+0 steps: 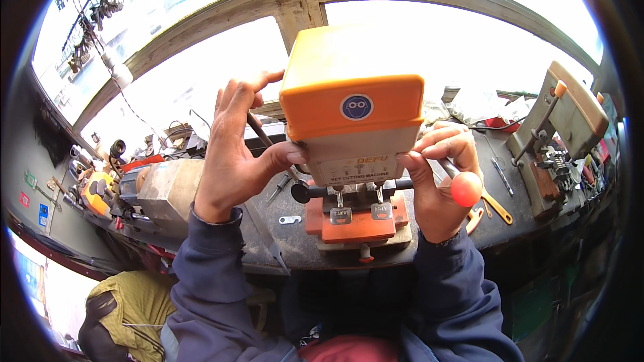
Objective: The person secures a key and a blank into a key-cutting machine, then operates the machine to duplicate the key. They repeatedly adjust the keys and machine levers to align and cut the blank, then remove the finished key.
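The orange-topped machine [355, 137] is found upright on the dark counter [302, 245], directly in front of the person and between the two hands. The left grip [230, 151] is spread, with the thumb laid against the lower left edge of the housing and a finger extended toward the side of the orange cover [318, 104]. At the right grip [433, 194], the thumb and a fingertip are brought close together at the lower right edge; whether that edge is actually pinched cannot be told. A lever with a red ball knob [465, 189] is seen at the right hand; firm hold of it is not confirmed.

The machine is judged heavy and rigid, and likely top-heavy if tilted; for shifting, it would best be held low, by the base [329, 249]. The cover appears to be smooth plastic, slippery to dusty fingers and not suited to bearing the full weight.

Two keys, the left key [341, 215] and the right key [382, 211], are seen below the housing, above the red carriage [355, 230]. Both are judged light, stiff and hardly fragile; they would best be taken by their broad heads.
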The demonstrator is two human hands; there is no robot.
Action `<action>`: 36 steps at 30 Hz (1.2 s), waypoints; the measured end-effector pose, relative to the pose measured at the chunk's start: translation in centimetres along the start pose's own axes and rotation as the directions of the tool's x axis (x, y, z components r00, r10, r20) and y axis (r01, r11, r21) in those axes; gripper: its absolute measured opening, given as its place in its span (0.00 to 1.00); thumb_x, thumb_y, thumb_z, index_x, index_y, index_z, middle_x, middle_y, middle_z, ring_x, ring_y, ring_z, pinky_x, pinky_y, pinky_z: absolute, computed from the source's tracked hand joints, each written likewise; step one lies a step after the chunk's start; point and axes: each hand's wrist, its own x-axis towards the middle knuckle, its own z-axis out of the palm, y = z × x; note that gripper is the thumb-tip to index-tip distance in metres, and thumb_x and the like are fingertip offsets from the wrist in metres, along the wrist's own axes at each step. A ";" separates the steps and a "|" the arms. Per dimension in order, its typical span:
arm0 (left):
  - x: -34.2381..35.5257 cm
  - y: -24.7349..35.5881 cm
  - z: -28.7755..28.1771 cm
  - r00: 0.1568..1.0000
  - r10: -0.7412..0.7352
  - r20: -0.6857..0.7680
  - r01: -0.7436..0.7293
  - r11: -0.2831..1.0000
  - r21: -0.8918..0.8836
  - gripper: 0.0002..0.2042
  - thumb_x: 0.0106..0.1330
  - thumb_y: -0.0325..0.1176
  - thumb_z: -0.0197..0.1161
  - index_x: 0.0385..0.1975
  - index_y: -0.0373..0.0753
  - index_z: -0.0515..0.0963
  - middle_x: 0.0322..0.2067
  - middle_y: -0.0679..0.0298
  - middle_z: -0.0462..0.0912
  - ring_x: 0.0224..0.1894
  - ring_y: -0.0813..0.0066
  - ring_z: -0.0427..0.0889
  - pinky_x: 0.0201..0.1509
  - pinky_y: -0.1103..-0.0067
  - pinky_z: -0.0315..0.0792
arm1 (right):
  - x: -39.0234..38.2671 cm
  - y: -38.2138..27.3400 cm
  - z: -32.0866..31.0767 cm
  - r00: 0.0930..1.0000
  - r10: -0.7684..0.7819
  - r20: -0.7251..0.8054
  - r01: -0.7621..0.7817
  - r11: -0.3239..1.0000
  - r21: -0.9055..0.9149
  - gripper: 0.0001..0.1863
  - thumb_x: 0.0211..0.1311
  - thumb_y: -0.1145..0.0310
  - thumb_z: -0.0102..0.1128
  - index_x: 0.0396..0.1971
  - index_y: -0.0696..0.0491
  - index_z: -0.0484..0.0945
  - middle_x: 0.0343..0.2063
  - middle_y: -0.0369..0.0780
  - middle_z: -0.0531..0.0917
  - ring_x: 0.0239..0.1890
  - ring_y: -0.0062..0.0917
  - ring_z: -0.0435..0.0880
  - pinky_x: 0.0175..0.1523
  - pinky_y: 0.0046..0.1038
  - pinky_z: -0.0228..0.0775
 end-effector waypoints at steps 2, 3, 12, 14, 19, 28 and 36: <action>0.1 -0.2 0.0 1.000 0.006 0.005 -0.006 1.000 -0.001 0.52 0.48 0.76 0.76 0.66 0.39 0.77 0.40 0.63 0.69 0.47 0.65 0.68 0.58 0.66 0.67 | -0.1 0.0 0.2 1.000 0.016 -0.018 -0.015 0.999 0.043 0.17 0.55 0.83 0.80 0.34 0.53 0.76 0.35 0.40 0.84 0.41 0.28 0.83 0.52 0.34 0.77; 0.2 -0.2 0.1 1.000 0.009 0.004 -0.009 1.000 -0.001 0.53 0.48 0.77 0.76 0.66 0.39 0.77 0.40 0.63 0.69 0.47 0.65 0.68 0.58 0.66 0.67 | -0.2 0.0 0.2 0.999 0.023 -0.023 -0.022 0.999 0.046 0.17 0.55 0.83 0.80 0.35 0.54 0.77 0.36 0.40 0.84 0.41 0.29 0.84 0.52 0.34 0.77; 0.3 0.1 -0.2 0.999 0.001 0.038 -0.002 1.000 0.023 0.55 0.47 0.78 0.75 0.68 0.40 0.76 0.42 0.63 0.69 0.48 0.66 0.68 0.54 0.69 0.68 | -0.2 -0.3 0.4 0.999 0.036 -0.037 -0.034 0.998 0.052 0.17 0.56 0.82 0.80 0.40 0.56 0.79 0.40 0.42 0.84 0.42 0.30 0.84 0.51 0.32 0.77; 0.1 0.4 -0.2 0.999 -0.022 0.042 0.021 1.000 0.014 0.55 0.48 0.78 0.75 0.68 0.41 0.76 0.43 0.63 0.69 0.48 0.66 0.68 0.51 0.71 0.69 | -0.3 -0.3 0.5 0.996 0.072 -0.043 -0.067 0.992 0.104 0.17 0.56 0.82 0.79 0.39 0.55 0.78 0.40 0.42 0.84 0.41 0.30 0.84 0.50 0.32 0.77; -0.1 0.7 0.1 0.999 -0.023 0.029 0.024 1.000 -0.021 0.54 0.49 0.77 0.75 0.69 0.41 0.75 0.44 0.62 0.70 0.49 0.67 0.68 0.47 0.72 0.70 | -0.2 0.2 0.4 0.999 -0.048 -0.019 0.047 0.999 -0.014 0.17 0.58 0.82 0.79 0.35 0.54 0.75 0.38 0.40 0.83 0.40 0.25 0.82 0.50 0.31 0.76; -0.1 0.5 0.1 1.000 0.012 0.025 -0.012 1.000 -0.005 0.53 0.51 0.77 0.74 0.70 0.41 0.75 0.43 0.61 0.71 0.47 0.65 0.69 0.48 0.70 0.68 | -1.0 -0.7 0.9 0.996 0.064 -0.067 -0.062 0.997 0.037 0.16 0.63 0.82 0.76 0.43 0.56 0.76 0.44 0.41 0.82 0.47 0.28 0.84 0.58 0.31 0.76; -0.1 0.4 0.1 0.997 0.066 0.026 -0.067 0.997 0.038 0.51 0.56 0.77 0.72 0.69 0.41 0.73 0.46 0.56 0.75 0.54 0.58 0.75 0.69 0.55 0.57 | -1.2 -0.1 1.1 0.996 0.049 -0.068 -0.044 0.996 0.079 0.16 0.64 0.83 0.75 0.40 0.53 0.74 0.41 0.38 0.82 0.45 0.24 0.81 0.56 0.28 0.74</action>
